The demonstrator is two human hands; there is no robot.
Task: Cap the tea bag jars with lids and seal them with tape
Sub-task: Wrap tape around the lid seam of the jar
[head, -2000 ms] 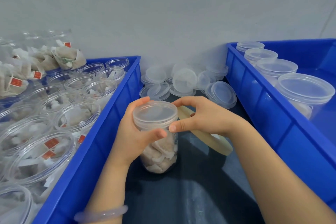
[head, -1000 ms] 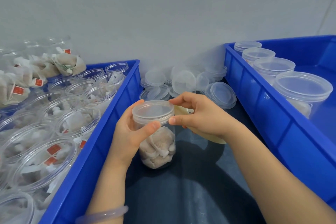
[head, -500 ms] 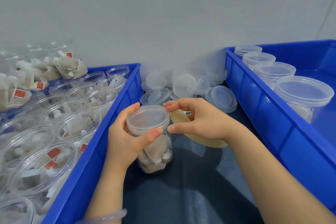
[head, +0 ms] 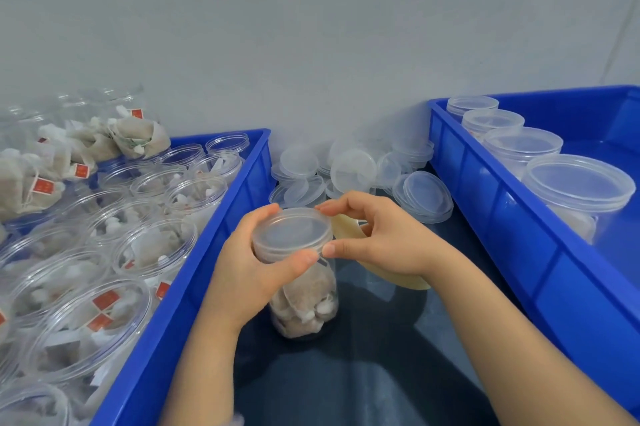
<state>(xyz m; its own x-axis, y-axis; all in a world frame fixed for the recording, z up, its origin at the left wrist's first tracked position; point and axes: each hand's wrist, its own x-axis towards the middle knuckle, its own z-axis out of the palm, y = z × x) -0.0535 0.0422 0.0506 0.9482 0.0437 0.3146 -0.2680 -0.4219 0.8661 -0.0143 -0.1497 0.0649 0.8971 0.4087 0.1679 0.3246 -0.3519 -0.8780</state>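
Left hand (head: 249,273) and right hand (head: 384,242) grip the lid (head: 292,231) atop the jar (head: 304,301).

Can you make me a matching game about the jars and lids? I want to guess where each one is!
Things:
1. open jars
2. row of capped jars
3. loose lids
4. middle jar

Places:
A. in the right blue crate
B. heaped by the wall
C. held by the left hand and right hand
D. in the left blue crate

Pairs: 1-D, 2-A, 3-B, 4-C.
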